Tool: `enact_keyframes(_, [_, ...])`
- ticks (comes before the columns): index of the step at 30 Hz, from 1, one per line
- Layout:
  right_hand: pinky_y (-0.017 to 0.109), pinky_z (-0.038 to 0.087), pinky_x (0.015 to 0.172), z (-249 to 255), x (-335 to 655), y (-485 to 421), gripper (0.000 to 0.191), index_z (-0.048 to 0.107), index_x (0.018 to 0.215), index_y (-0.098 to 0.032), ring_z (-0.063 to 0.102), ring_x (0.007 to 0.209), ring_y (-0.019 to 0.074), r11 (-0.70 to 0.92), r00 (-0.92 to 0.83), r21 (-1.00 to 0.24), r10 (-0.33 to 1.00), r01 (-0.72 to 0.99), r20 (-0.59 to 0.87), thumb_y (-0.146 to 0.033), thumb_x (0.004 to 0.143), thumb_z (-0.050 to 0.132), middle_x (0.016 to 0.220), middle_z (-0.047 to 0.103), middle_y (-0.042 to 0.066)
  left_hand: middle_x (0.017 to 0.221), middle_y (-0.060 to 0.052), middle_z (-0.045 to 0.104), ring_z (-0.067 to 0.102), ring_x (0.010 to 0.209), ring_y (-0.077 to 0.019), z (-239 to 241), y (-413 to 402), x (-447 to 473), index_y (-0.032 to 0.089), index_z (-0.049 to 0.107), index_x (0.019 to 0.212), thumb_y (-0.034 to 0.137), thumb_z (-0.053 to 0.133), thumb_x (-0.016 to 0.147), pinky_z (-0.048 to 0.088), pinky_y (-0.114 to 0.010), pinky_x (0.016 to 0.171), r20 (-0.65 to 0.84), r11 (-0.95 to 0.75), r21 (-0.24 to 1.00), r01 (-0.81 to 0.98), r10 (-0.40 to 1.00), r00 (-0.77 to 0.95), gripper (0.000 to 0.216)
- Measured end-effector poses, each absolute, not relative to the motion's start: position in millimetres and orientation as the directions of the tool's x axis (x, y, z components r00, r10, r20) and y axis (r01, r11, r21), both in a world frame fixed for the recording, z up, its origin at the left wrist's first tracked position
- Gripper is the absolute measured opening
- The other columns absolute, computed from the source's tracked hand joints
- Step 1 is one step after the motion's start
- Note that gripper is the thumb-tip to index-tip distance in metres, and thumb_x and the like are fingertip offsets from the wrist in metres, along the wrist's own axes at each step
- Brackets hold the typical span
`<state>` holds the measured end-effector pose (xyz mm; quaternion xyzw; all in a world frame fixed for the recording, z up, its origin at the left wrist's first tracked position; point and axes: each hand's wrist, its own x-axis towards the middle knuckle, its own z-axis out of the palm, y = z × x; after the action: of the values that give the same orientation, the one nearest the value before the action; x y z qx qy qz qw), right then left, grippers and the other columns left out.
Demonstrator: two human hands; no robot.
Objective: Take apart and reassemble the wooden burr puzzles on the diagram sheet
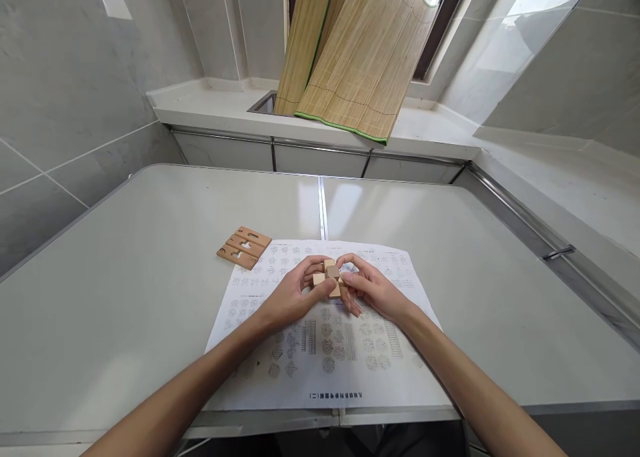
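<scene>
Fingers of the left hand point(295, 293) grasp a small cross-like puzzle of pale and brown wooden blocks point(333, 271); the thumb presses on the front of it, and the other fingers bend behind. The right hand point(377, 290) touches the same puzzle from its right side with thumb and index finger, while its remaining fingers hang loosely curled below. If this thumb and finger really pinch a block, we cannot tell. The puzzle is raised a little above a large white paper sheet point(315, 383) — we see on it many small grey printed diagrams in groups, and a line of dark characters along the near edge. At the far left corner of the sheet lies a flat brown wooden plate point(244, 247), made of three strips with cut-out slots, partly on the paper and partly on the pale grey smooth surface point(135, 263). A narrow light metal seam point(323, 207) divides this surface near its middle. Behind it, we notice a yellowish bamboo mat with green edging point(360, 63) — it leans by the window and partly covers a dark-rimmed sink point(261, 102).
</scene>
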<state>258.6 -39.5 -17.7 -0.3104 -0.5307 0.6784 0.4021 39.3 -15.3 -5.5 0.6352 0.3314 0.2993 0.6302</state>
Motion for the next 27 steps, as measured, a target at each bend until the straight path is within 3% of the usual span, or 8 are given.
enact_keyframes(3, [0.025,0.046,0.050,-16.9,257.7,-39.7,0.029,0.049,0.118,-0.025,0.059,0.047,0.0137,-0.072,-0.471,-0.982,0.882,-0.175,0.019,-0.048,0.104,0.060,0.066,0.071,-0.004,0.133,-0.012,0.070,0.065,0.127,-0.0305,-4.9,-14.4,40.1,0.023,0.058,0.135,0.058,0.065,0.096,0.050,-0.042,0.109,-0.037,0.000,0.998,0.063,0.812,0.583,0.053])
enact_keyframes(9, [0.026,0.044,0.054,-13.3,252.8,-42.8,0.031,0.048,0.118,-0.027,0.062,0.057,0.0146,-0.017,-0.427,-0.997,0.904,-0.076,0.017,-0.052,0.103,0.059,0.080,0.075,0.000,0.092,-0.005,0.077,0.075,0.098,-0.0288,1.0,-15.6,40.5,0.021,0.060,0.135,0.062,0.065,0.093,0.057,-0.042,0.090,-0.145,0.040,0.976,0.213,0.851,0.504,0.059])
enact_keyframes(11, [0.026,0.043,0.055,-14.4,252.0,-43.5,0.030,0.050,0.117,-0.027,0.062,0.059,0.0150,0.000,-0.397,-1.000,0.918,-0.015,0.006,-0.052,0.104,0.059,0.080,0.073,0.000,0.096,-0.006,0.078,0.075,0.100,-0.0287,2.5,-16.3,40.6,0.021,0.061,0.133,0.059,0.069,0.092,0.058,-0.042,0.091,-0.107,0.018,0.984,0.180,0.861,0.497,0.057])
enact_keyframes(16, [0.027,0.040,0.058,-19.5,253.1,-43.0,0.018,0.064,0.105,-0.023,0.054,0.058,0.0146,0.139,-0.278,-0.951,0.959,0.277,0.059,-0.040,0.101,0.062,0.065,0.063,-0.003,0.130,-0.012,0.072,0.068,0.124,-0.0297,3.2,-16.1,40.8,0.022,0.059,0.131,0.048,0.087,0.079,0.053,-0.045,0.109,0.058,-0.127,0.981,0.144,0.910,0.410,0.064])
enact_keyframes(19, [0.027,0.037,0.055,-21.5,252.9,-42.7,0.012,0.068,0.098,-0.022,0.049,0.059,0.0138,0.216,-0.240,-0.894,0.962,0.392,0.128,-0.033,0.097,0.065,0.068,0.060,-0.003,0.128,-0.011,0.073,0.068,0.124,-0.0293,2.8,-16.4,40.2,0.022,0.059,0.131,0.042,0.092,0.073,0.052,-0.046,0.111,0.145,-0.233,0.958,0.169,0.898,0.416,0.069])
enact_keyframes(27, [0.029,0.041,0.058,-28.4,249.9,-45.4,0.002,0.062,0.093,-0.025,0.051,0.064,0.0170,0.372,-0.184,-0.795,0.928,0.479,0.324,-0.023,0.093,0.063,0.075,0.059,0.000,0.127,-0.009,0.073,0.070,0.120,-0.0287,2.8,-18.6,39.5,0.023,0.062,0.127,0.043,0.092,0.074,0.053,-0.045,0.110,0.266,-0.370,0.910,0.187,0.867,0.423,0.065])
